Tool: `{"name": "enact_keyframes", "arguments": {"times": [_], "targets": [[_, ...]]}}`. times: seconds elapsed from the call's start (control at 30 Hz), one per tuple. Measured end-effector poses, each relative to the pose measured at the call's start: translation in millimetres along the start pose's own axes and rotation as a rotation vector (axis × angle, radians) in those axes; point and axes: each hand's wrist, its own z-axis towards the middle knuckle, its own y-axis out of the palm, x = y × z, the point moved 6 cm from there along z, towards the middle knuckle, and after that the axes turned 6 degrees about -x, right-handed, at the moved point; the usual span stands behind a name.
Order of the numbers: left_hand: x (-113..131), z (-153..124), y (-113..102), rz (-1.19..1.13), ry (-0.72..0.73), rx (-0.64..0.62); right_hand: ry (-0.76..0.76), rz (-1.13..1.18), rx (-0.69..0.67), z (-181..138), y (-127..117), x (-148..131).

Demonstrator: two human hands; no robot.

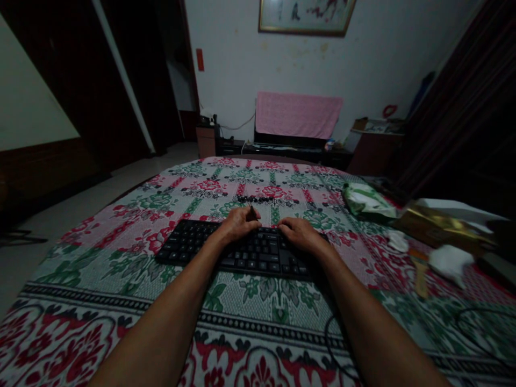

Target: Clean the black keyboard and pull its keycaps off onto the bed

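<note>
A black keyboard point(177, 242) lies on the patterned tablecloth before me, face up, its middle partly under my forearm. My left hand point(238, 223) is closed at its far edge, with a small dark thin piece point(253, 213) between thumb and fingers; its exact kind is too dim to make out. My right hand point(299, 232) lies over the right part of the keyboard's far edge, fingers stretched toward the left and touching it. Beyond the keyboard, several small black pieces that look like keycaps point(256, 199) are lined up in a row on the cloth.
On the right lie a brush point(421, 274), crumpled white tissue point(451, 262), a green-and-white packet point(366, 201) and a gold box point(441, 223). A black cable point(331, 346) loops by my right forearm. Past the table, a pink cloth point(298, 114) covers a screen.
</note>
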Motion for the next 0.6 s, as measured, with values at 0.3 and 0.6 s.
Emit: {"name": "enact_keyframes", "arguments": {"times": [0.3,0.6], "targets": [[24.9,-3.8,3.9,0.268,0.106,-0.065,-0.017,-0.061,0.061,-0.8,0.8,-1.2],[28.1,-5.9,8.1,0.33,0.144,-0.03,-0.005,-0.128,0.093,0.5,4.3,-4.1]]}}
